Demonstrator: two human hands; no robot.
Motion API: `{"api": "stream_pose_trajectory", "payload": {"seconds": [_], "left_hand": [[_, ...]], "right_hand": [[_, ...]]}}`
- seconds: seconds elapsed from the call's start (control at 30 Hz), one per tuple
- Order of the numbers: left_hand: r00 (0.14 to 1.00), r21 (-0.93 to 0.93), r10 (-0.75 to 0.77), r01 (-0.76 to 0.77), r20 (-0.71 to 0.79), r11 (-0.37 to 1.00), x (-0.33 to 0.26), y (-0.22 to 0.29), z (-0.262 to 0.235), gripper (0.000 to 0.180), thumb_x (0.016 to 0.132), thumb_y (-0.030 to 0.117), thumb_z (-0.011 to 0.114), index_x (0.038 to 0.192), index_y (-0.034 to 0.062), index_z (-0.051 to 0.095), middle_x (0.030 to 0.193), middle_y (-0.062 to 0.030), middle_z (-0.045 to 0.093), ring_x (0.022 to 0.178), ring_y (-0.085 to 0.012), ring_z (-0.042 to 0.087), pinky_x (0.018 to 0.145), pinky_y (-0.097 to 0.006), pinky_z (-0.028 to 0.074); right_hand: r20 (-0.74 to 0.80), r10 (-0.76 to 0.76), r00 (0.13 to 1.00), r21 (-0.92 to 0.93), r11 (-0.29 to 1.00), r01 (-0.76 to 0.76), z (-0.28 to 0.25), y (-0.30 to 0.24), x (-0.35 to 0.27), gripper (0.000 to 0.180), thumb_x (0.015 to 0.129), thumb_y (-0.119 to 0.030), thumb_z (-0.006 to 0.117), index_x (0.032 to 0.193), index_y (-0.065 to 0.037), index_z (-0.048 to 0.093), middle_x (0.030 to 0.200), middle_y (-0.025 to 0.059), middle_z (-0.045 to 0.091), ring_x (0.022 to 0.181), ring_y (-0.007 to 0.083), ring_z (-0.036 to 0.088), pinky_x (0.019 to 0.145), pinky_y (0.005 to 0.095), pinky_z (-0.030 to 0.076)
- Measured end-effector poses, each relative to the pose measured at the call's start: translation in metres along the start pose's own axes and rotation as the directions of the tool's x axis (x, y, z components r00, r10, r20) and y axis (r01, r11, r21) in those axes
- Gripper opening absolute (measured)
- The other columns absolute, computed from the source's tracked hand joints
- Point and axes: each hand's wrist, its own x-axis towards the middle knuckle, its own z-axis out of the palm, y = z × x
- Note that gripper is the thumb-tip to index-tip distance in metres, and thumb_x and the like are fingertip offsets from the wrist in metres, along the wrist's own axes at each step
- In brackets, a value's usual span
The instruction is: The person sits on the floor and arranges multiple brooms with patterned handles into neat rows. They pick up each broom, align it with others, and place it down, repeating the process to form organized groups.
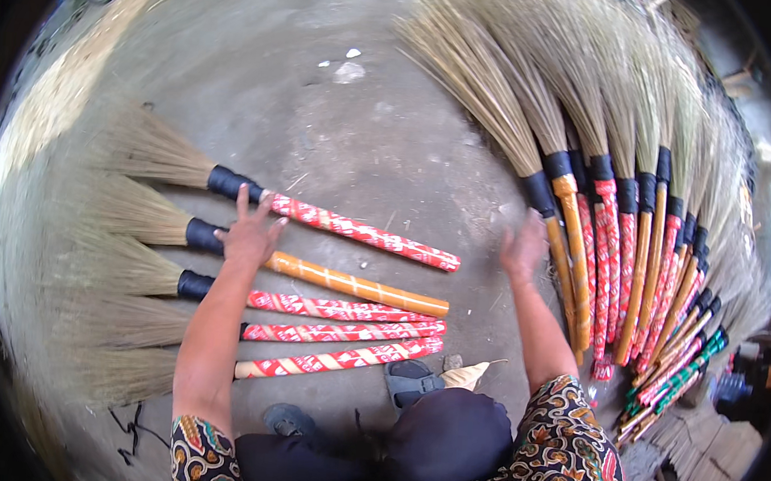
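Several straw brooms lie side by side on the left, their bristles pointing left. My left hand (250, 235) is open with its fingers spread. Its fingertips reach the black binding and handle of the topmost broom (364, 230), which has a red and white wrapped handle. Below the palm runs a broom with an orange handle (360, 282). My right hand (525, 245), slightly blurred, is open and holds nothing. It is beside the leftmost broom with an orange handle (564, 266) in the right-hand row; I cannot tell whether they touch.
A fanned row of brooms (623, 163) fills the right side, bristles away from me. Thinner green-wrapped handles (675, 377) and cardboard-like sheets (702, 446) lie at lower right. A dry leaf (470, 374) lies by my sandal (411, 381). Black cord (132, 433) is at lower left.
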Motion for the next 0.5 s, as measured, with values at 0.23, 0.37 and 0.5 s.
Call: {"api": "stream_pose_trajectory", "payload": {"seconds": [0.23, 0.37, 0.5], "left_hand": [[1.000, 0.026, -0.025, 0.025, -0.001, 0.999, -0.001, 0.014, -0.003, 0.069, 0.103, 0.056, 0.054, 0.165, 0.0403, 0.026, 0.177, -0.0058, -0.001, 0.136, -0.0430, 0.056, 0.109, -0.076, 0.039], [0.999, 0.038, -0.030, 0.029, 0.012, 0.999, 0.000, 0.011, -0.003, 0.070, 0.103, 0.055, 0.055, 0.165, 0.0406, 0.026, 0.176, -0.0059, 0.001, 0.137, -0.0418, 0.054, 0.108, -0.075, 0.041], [0.999, 0.004, -0.034, 0.034, 0.029, 0.999, 0.001, 0.002, 0.004, 0.072, 0.102, 0.057, 0.056, 0.165, 0.0408, 0.025, 0.176, -0.0059, 0.005, 0.141, -0.0417, 0.051, 0.108, -0.076, 0.041]], "right_hand": [[-0.204, 0.407, 0.890, -0.035, 0.906, -0.423, -0.024, 0.142, 0.015, 0.084, 0.090, -0.033, 0.078, 0.160, -0.012, 0.037, 0.161, 0.0166, 0.040, 0.139, 0.0345, 0.050, 0.109, 0.0584, 0.044], [0.198, 0.291, 0.936, -0.189, 0.948, -0.255, -0.044, 0.146, 0.031, 0.067, 0.087, -0.031, 0.080, 0.143, -0.006, 0.053, 0.132, 0.0253, 0.064, 0.122, 0.0391, 0.062, 0.099, 0.0543, 0.052], [0.094, 0.153, 0.984, 0.371, 0.911, -0.177, -0.049, 0.097, -0.006, 0.046, 0.086, -0.029, 0.075, 0.118, 0.002, 0.062, 0.094, 0.0309, 0.071, 0.093, 0.0492, 0.070, 0.083, 0.0531, 0.054]]}}
